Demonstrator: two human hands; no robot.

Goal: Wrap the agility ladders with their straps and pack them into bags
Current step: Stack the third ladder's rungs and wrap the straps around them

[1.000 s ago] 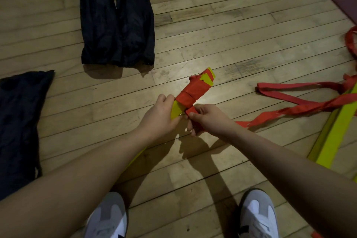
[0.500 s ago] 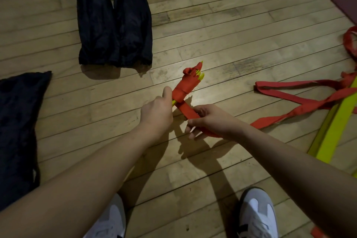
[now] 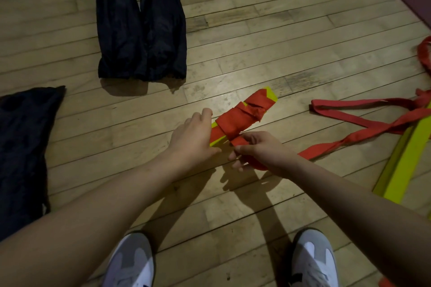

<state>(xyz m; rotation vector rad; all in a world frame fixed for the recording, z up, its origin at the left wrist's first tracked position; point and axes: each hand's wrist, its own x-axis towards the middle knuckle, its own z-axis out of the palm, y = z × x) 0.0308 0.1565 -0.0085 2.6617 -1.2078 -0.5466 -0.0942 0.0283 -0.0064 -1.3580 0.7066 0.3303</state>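
Wooden floor [image 3: 268, 30] under everything. Two dark bags on it: one flat at the far side [image 3: 140, 30], one at my left edge [image 3: 21, 151], both lying slack and unpacked. A second yellow ladder rung stack [image 3: 405, 158] lies at right, its loose red webbing near it on the boards.

Bundle of yellow ladder rungs [image 3: 271, 96] held above the floor between my hands, tilted up and away, most of it already bound in red strap [image 3: 238, 119]. The free tail of the strap runs from my right hand off to the right across the floor.

My left hand [image 3: 191, 137] grips the near end of the bundle, fingers curled round it. My right hand [image 3: 263, 147] pinches the strap just below the bundle, fingers closed on the webbing.

Judgement: rungs look stiff, flat, light; strap soft, limp, likely to slip loose if tension drops. Best hold is the bare rung end for the left, taut strap close to the bundle for the right
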